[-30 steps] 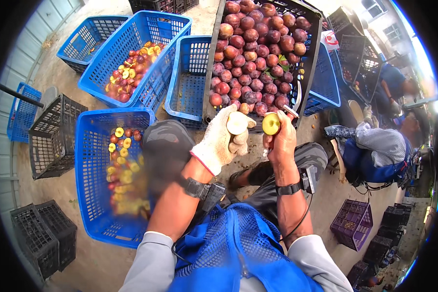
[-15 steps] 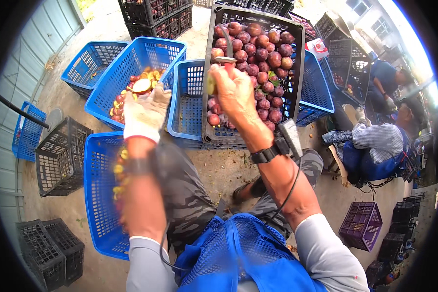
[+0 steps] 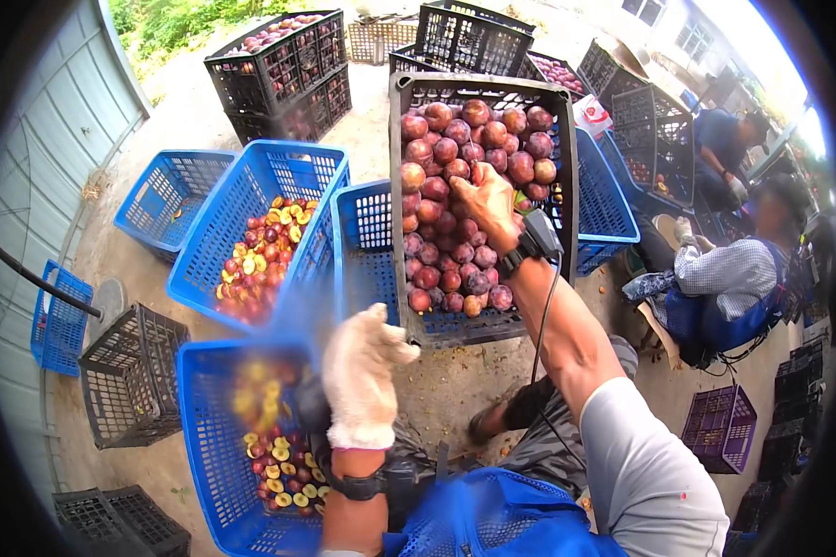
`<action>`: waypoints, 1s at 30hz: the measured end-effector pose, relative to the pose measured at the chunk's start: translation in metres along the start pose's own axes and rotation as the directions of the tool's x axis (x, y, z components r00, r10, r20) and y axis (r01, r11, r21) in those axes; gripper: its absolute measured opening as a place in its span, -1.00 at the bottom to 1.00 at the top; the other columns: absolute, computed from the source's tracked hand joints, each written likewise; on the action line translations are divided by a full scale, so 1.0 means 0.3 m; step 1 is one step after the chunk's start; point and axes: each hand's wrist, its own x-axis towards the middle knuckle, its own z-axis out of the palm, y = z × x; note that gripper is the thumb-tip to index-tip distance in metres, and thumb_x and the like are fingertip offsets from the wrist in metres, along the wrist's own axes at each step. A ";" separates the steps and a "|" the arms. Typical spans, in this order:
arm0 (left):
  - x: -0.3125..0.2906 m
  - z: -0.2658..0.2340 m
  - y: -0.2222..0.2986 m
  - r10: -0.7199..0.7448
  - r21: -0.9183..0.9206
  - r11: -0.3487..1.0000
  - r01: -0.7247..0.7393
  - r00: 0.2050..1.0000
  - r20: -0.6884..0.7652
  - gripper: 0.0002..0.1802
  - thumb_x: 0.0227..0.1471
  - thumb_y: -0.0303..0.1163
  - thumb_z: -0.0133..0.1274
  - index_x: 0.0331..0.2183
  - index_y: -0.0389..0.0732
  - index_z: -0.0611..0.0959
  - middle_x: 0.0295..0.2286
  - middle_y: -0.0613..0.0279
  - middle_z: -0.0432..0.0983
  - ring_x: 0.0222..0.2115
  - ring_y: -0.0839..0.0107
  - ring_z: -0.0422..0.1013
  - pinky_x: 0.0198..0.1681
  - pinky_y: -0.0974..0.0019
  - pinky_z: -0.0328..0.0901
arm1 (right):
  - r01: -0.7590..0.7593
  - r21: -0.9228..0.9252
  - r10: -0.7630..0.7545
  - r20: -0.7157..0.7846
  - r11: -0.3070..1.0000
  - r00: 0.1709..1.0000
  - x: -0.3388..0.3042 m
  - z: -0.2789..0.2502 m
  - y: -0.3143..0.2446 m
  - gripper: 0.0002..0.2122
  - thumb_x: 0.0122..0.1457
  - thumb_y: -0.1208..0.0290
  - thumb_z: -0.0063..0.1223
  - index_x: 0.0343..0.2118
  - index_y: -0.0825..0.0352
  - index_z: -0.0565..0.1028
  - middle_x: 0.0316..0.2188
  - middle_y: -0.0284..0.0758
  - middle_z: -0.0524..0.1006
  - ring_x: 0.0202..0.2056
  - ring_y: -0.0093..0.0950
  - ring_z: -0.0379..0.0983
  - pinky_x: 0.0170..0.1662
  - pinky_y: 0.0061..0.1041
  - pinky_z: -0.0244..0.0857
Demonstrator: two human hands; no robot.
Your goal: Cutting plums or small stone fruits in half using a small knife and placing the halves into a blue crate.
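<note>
My right hand is bare and reaches into a black crate heaped with whole red plums. Its fingers are closed round a red-handled knife, mostly hidden by the hand and the fruit. In a white glove, my left hand hovers near the crate's front left corner, fingers loosely bent, thumb apart, nothing visible in it. Left of it, a blue basket contains halved plums with yellow cut faces. Another blue basket behind it has more cut plums.
Black crates of plums are stacked at the back left. Blue baskets and a black crate stand on the left. Two people sit at the right, one in a checked sleeve. A purple crate stands on the floor.
My left hand has drawn back from the far blue basket toward my body, leaving the cut fruit there. My right hand has lowered the knife from above the crate into the plums. The view has shifted.
</note>
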 end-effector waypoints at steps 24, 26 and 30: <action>0.082 0.117 -0.146 -0.547 -0.108 0.818 0.565 0.822 0.159 -0.54 0.11 0.02 -0.16 -0.27 -0.19 0.54 -0.47 0.16 0.52 -0.66 0.43 0.33 -0.70 0.42 0.14 | -0.001 0.221 -0.099 0.441 0.975 0.892 -0.518 -0.420 -0.234 -0.83 0.20 0.40 0.01 -0.41 0.40 0.35 -0.68 -0.30 0.28 -0.65 -0.44 0.23 -0.51 -0.45 0.20; 0.080 0.119 -0.142 -0.501 -0.065 0.842 0.536 0.820 0.279 -0.54 0.11 0.03 -0.17 -0.34 -0.17 0.59 -0.48 0.20 0.55 -0.68 0.49 0.35 -0.76 0.52 0.11 | 0.017 0.309 -0.164 0.457 0.951 0.875 -0.524 -0.419 -0.249 -0.81 0.21 0.37 0.00 -0.42 0.40 0.36 -0.68 -0.27 0.30 -0.64 -0.38 0.25 -0.51 -0.43 0.19; 0.070 0.144 -0.150 -0.463 0.083 0.886 0.455 0.872 0.160 -0.60 0.09 -0.01 -0.13 -0.38 -0.13 0.60 -0.50 0.31 0.54 -0.68 0.58 0.35 -0.74 0.58 0.13 | -0.020 0.359 -0.170 0.489 0.933 0.856 -0.543 -0.413 -0.272 -0.79 0.25 0.34 -0.06 -0.41 0.40 0.37 -0.66 -0.19 0.37 -0.63 -0.29 0.27 -0.52 -0.40 0.18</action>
